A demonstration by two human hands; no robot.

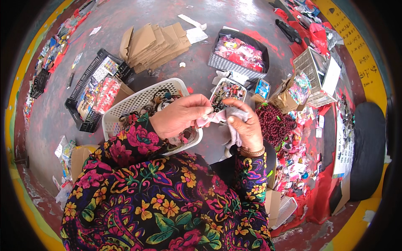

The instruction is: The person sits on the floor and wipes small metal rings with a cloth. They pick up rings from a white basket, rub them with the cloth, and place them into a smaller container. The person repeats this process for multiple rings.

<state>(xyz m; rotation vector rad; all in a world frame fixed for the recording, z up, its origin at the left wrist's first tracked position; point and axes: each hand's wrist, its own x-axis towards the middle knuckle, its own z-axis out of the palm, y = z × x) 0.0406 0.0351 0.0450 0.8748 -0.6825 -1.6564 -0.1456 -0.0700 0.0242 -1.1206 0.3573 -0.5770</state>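
Note:
A pale pink bow (216,117) stretches between my two hands, above the gap between two baskets. My left hand (182,115) pinches its left end between thumb and fingers. Over in my right hand (246,130), a greyish cloth (235,125) is bunched against the bow's other end. Below my left hand stands a white perforated plastic basket (121,110) filled with hair ties and similar small accessories. A smaller white basket (228,91) of dark and coloured hair ties sits just beyond my fingers. My fingers partly hide the bow.
Flattened cardboard boxes (157,44) lie ahead. A patterned fabric bin (237,53) holds pink packets. At left is a black plastic crate (91,94). Dark red berry-like bunches (276,124), a cardboard box (282,97) and scattered small packets (295,166) crowd the right side.

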